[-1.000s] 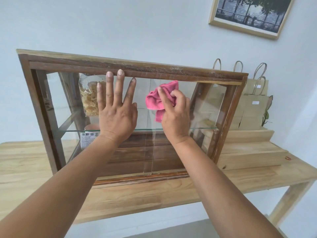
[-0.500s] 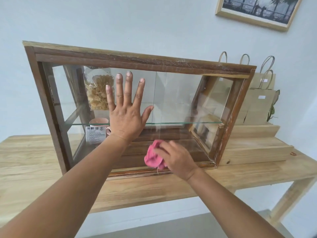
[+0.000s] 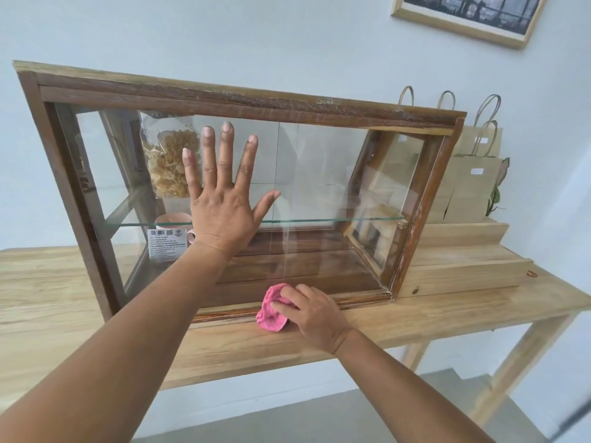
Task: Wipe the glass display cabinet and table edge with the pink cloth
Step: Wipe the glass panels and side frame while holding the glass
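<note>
A dark wooden glass display cabinet (image 3: 243, 97) stands on a light wooden table (image 3: 415, 324). My left hand (image 3: 224, 199) lies flat on the front glass, fingers spread and pointing up, holding nothing. My right hand (image 3: 315, 314) grips the bunched pink cloth (image 3: 271, 311) and presses it down where the cabinet's bottom front rail meets the tabletop, right of centre. Inside the cabinet a bag of pale crisps (image 3: 168, 164) stands on the glass shelf, with a pink cup (image 3: 172, 220) and a label card (image 3: 166, 244) beneath it.
Several brown paper bags (image 3: 470, 183) with handles stand on stepped wooden risers (image 3: 463, 273) to the right of the cabinet. A plant leaf (image 3: 495, 193) shows beside them. A framed picture (image 3: 467, 17) hangs on the wall above. Grey floor lies below the table's front edge.
My right hand has brought the pink cloth down from the upper glass to the cabinet's bottom rail and onto the tabletop. My left hand has stayed flat on the glass.
</note>
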Demonstrator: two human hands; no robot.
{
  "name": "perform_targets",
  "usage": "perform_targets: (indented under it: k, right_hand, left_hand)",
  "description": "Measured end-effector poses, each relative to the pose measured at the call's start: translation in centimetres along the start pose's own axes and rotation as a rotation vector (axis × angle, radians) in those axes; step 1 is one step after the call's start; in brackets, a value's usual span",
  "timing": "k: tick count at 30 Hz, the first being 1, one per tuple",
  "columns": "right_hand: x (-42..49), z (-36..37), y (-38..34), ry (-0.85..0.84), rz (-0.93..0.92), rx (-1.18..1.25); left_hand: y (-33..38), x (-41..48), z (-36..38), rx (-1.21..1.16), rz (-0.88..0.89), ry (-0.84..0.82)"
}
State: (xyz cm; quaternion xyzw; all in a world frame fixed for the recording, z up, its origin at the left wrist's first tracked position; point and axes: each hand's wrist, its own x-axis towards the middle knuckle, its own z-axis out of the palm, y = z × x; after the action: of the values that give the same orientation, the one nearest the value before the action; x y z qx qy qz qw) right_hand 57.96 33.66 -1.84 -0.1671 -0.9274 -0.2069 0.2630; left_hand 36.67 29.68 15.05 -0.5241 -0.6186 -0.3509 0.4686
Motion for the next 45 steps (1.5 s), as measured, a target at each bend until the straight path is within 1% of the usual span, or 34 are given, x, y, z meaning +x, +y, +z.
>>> perform_targets:
  k: [2,6,10,13,15,16,17,18,19,21,22,23,24,26,28,31,33,34,36,39,41,45]
  right_hand:
    - [-1.3,-0.8,1.3,-0.033,0.043,-0.026]
    - [-5.5,-3.0,4.7,-0.058,0.215,-0.088]
    - [-8.6,-5.2,6.7,-0.104,0.483,-0.154]
    - [-8.9,-6.5,7.0,-0.226,0.706,-0.199]
    - [-8.3,-7.3,7.0,-0.306,0.82,-0.202]
    - [-7.7,-7.9,7.0,-0.307,0.856,-0.194]
    - [-6.5,-8.7,6.8,-0.268,0.871,-0.174]
    - [-5.2,-9.7,6.5,-0.161,0.837,-0.15]
    - [-3.5,-10.8,6.2,-0.009,0.755,-0.141]
    - [0.8,-13.2,5.7,0.292,0.513,-0.219]
    - [3.2,-14.6,5.6,0.401,0.396,-0.269]
    - [5.7,-15.9,5.8,0.473,0.299,-0.304]
    - [8.0,-17.1,6.0,0.521,0.223,-0.328]
    - [11.9,-19.0,6.7,0.561,0.105,-0.393]
    - [14.1,-20.0,7.5,0.536,-0.003,-0.487]
    - [14.2,-20.0,9.2,0.511,-0.132,-0.625]
    - [12.8,-19.9,11.0,0.492,-0.115,-0.663]
    - [11.8,-20.1,12.0,0.477,-0.054,-0.677]
    - [9.4,-20.5,14.3,0.454,0.127,-0.712]
    - [6.2,-21.4,17.4,0.414,0.332,-0.641]
    - [5.1,-22.0,18.5,0.458,0.414,-0.609]
    - [5.0,-21.7,18.8,0.549,0.484,-0.595]
  left_hand:
    - [-0.1,0.0,0.0,-0.007,0.0,0.01]
    - [0.3,0.0,0.0,-0.02,-0.02,0.014]
    - [0.7,0.1,-0.1,-0.046,-0.037,-0.007]
    - [0.9,0.0,-0.2,-0.063,-0.047,-0.034]
    - [0.9,0.0,-0.4,-0.067,-0.049,-0.047]
    - [0.9,0.0,-0.4,-0.067,-0.051,-0.053]
    - [0.9,0.0,-0.5,-0.07,-0.051,-0.056]
    - [0.9,-0.1,-0.5,-0.075,-0.051,-0.057]
    - [0.9,-0.1,-0.5,-0.081,-0.051,-0.056]
    - [1.0,-0.1,-0.4,-0.092,-0.058,-0.06]
    - [1.1,0.0,-0.4,-0.096,-0.061,-0.06]
    - [1.0,0.0,-0.4,-0.097,-0.062,-0.058]
    - [1.0,0.0,-0.4,-0.096,-0.06,-0.055]
    - [0.7,0.0,-0.3,-0.097,-0.051,-0.05]
    - [0.5,-0.2,-0.2,-0.097,-0.042,-0.045]
    - [0.4,-0.2,-0.2,-0.095,-0.033,-0.035]
    - [0.4,-0.1,-0.1,-0.098,-0.036,-0.029]
    - [0.4,-0.1,0.0,-0.101,-0.042,-0.028]
    - [0.6,0.0,0.1,-0.108,-0.06,-0.021]
    - [1.4,0.2,0.3,-0.12,-0.098,-0.004]
    - [2.1,0.4,0.5,-0.118,-0.13,0.023]
    - [2.9,0.7,0.8,-0.12,-0.166,0.062]
